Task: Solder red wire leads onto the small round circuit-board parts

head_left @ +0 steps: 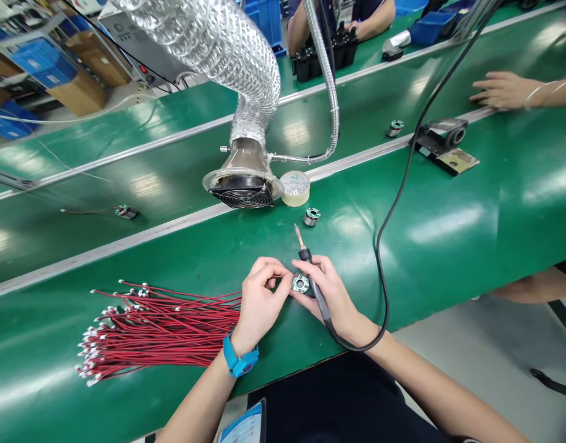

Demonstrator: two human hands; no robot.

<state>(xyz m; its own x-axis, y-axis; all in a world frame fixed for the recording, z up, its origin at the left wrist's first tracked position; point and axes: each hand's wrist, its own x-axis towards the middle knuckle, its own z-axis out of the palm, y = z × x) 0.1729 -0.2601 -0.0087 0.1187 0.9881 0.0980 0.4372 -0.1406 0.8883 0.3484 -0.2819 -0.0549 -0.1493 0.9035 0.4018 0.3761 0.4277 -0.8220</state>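
Observation:
My left hand [264,292], with a blue wristband, is pinched at the edge of a small motor part with a round circuit board [300,283]. A thin red wire [277,277] shows at its fingertips. In my right hand [331,292] lies a soldering iron [317,292], its tip pointing up and away from the board. The fingers of that hand also steady the motor part from the right. Left of my left hand a bundle of red wires [172,329] with white connectors is spread on the green bench. Another motor part [311,216] stands beyond the iron's tip.
A fume extractor [243,184] on a foil duct hangs over the bench, beside a tape roll [295,188]. The iron's black cable [384,246] loops right. An iron stand [444,144] sits farther right. On the conveyor are a wired motor [126,211] and a co-worker's hand [507,90].

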